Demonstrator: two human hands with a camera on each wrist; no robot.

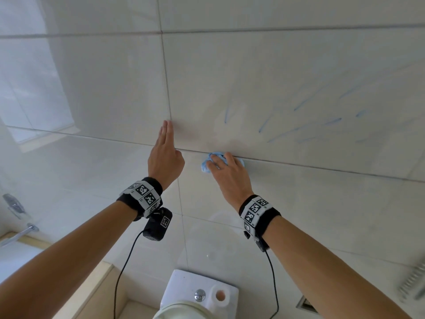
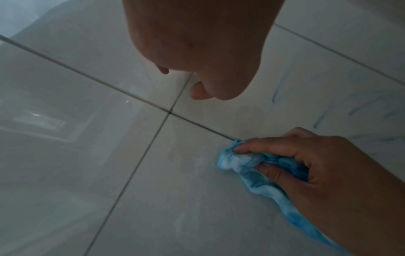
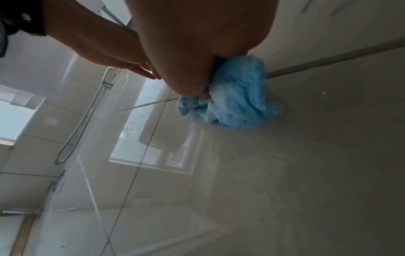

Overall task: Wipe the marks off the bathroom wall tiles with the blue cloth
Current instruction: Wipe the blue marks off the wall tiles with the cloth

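Head cam has my right hand (image 1: pixel 226 172) bunching the blue cloth (image 1: pixel 205 165) against the wall tiles (image 1: pixel 299 203), thumb and fingers curled round the wad, right on the grout line (image 1: pixel 322 166) between two tiles. My left hand (image 1: pixel 165 155) is just to the side of it, fingers straight and together, tips up near the tile joint; can't tell if the palm actually touches. Blue marks (image 1: pixel 305 101) are streaked across the tile up and to the right of my cloth hand, a couple just above it. Below my wrists sits the toilet cistern (image 1: pixel 184 288) with its flush button (image 1: pixel 199 295). Right wrist cam shows a shower hose (image 3: pixel 74 131) off past my left hand.
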